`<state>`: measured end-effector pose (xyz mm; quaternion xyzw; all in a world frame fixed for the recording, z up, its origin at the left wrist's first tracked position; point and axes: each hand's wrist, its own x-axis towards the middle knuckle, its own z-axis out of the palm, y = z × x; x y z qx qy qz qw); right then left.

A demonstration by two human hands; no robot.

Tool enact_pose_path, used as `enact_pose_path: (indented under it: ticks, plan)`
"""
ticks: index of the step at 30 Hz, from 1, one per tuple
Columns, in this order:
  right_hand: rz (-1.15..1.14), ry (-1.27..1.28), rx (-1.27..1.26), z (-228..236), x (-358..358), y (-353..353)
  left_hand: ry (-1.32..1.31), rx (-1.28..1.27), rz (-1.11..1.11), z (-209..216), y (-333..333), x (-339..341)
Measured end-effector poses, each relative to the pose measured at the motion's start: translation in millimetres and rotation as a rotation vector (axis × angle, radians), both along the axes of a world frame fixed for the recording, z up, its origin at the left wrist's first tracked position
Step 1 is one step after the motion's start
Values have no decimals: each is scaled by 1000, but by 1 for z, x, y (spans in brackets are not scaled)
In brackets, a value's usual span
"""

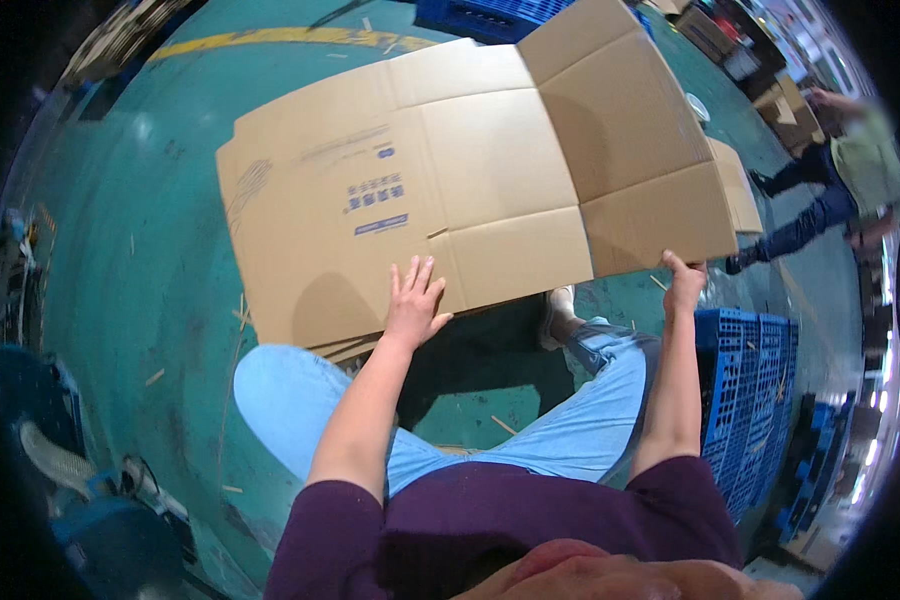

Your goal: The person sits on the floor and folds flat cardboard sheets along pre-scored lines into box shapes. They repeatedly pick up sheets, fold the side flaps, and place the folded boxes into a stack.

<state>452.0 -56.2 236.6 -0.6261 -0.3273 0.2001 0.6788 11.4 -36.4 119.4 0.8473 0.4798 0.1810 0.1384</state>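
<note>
A large unfolded cardboard box sheet (500, 165) lies in front of me, printed in blue on its left panel and scored with fold lines. My left hand (415, 305) rests on its near edge, fingers spread flat on the printed panel. At the near right corner, my right hand (684, 283) pinches the edge of the right panel, which is raised and bent up along a crease. Edges of more cardboard sheets (348, 350) show beneath the near left side.
Blue plastic pallets stand at my right (745, 390) and at the far side (490, 15). Another person (840, 180) walks at the far right, near cardboard boxes (788, 112). Scraps (505, 425) litter the green floor (150, 270). Machinery with a hose (55, 458) stands at the lower left.
</note>
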Motion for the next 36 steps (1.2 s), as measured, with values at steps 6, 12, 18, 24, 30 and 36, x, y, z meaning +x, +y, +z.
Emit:
enact_pose_path:
  ticks: [6,12,18,24,30,36]
  plan:
    - [541,-1180,5,29,-175,-7,-3,-7,8,-12,-2,6]
    - [556,-1816,-320,-91,-238,3,7,13,27,-21,1,14]
    - [580,-1972,-398,-142,-241,15,-96,-27,85,-25,5,22]
    - [696,-1352,-361,-115,-186,74,-50,-145,18,-2,41,2]
    - [257,-1150,-608,-122,-92,218,-8,-243,1100,-25,167,-147]
    - [447,-479,-451,-116,-60,286,25,-83,1090,-63,237,-307]
